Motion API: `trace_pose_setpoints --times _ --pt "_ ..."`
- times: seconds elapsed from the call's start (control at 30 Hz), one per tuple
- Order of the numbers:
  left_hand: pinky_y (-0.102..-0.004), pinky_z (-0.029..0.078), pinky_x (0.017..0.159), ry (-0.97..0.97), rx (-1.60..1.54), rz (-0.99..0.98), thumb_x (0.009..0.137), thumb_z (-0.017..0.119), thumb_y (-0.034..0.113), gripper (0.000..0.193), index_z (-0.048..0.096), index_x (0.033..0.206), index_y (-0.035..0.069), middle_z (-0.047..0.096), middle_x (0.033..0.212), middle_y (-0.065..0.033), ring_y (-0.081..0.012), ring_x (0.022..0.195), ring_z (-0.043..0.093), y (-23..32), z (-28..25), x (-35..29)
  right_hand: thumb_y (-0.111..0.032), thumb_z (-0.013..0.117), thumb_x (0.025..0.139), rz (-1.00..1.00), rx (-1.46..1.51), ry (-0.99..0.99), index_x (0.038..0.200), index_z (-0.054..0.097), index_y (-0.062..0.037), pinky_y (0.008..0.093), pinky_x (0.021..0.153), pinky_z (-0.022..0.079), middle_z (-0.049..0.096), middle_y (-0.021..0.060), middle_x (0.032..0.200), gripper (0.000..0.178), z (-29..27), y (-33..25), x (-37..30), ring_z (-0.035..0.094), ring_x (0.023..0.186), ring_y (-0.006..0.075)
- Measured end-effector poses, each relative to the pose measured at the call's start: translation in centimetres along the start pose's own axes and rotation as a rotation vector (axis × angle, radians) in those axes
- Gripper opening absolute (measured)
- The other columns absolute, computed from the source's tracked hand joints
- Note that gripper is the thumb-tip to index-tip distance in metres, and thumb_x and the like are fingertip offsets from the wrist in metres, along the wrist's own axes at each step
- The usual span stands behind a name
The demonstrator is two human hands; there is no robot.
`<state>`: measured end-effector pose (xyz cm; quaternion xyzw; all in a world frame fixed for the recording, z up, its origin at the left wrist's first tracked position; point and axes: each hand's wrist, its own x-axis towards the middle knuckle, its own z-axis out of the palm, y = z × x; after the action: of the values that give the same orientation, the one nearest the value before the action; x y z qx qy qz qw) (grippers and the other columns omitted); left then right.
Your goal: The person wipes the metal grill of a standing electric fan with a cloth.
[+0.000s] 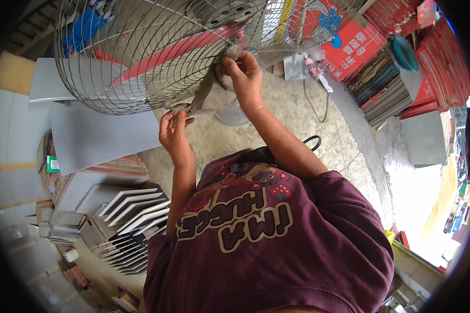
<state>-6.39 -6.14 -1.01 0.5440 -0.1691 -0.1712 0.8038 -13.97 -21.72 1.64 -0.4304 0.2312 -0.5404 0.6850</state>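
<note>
A large fan with a round wire guard [115, 111] fills the upper part of the head view, tilted in front of me. Behind the wires shows a red blade [167, 56]. Along the guard's lower rim hangs a grey, dusty-looking strip of cloth [203, 93]. My right hand [247, 82] pinches its upper end close to the fan's middle. Lower and to the left, my left hand [175, 136] has thumb and fingers closed on the strip's other end, against the wires. What exactly lies between the left fingertips is partly hidden.
A broad grey panel [104, 138] lies at the left, above a rack of white-edged boards [136, 206]. Red cardboard [350, 49] and a teal basin [403, 53] stand at the upper right. A thin cable [326, 107] loops on the concrete floor.
</note>
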Motion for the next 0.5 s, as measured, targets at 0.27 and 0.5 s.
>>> trace_pose_setpoints --times 0.27,0.5 --pt "-0.0275 0.048 0.063 -0.030 -0.001 0.028 0.079 0.060 0.006 0.012 0.053 0.087 0.002 0.057 0.079 -0.0051 -0.0153 0.068 0.057 1.6 0.7 -0.4 -0.006 0.064 0.075 -0.073 -0.140 -0.054 0.088 0.052 -0.0006 0.0182 0.054 0.037 0.048 -0.0044 0.069 0.018 -0.2 1.6 0.6 0.042 0.062 0.0027" --pt "-0.0278 0.048 0.064 -0.036 0.000 -0.075 0.079 0.060 0.007 0.012 0.052 0.088 0.002 0.056 0.078 -0.0055 -0.0166 0.069 0.058 0.8 -0.5 -1.2 -0.010 0.063 0.077 0.378 -0.165 0.074 0.097 0.051 0.0060 0.0232 0.056 0.049 0.057 0.0067 0.080 0.028 -4.1 6.2 -1.2 0.056 0.063 0.0115"
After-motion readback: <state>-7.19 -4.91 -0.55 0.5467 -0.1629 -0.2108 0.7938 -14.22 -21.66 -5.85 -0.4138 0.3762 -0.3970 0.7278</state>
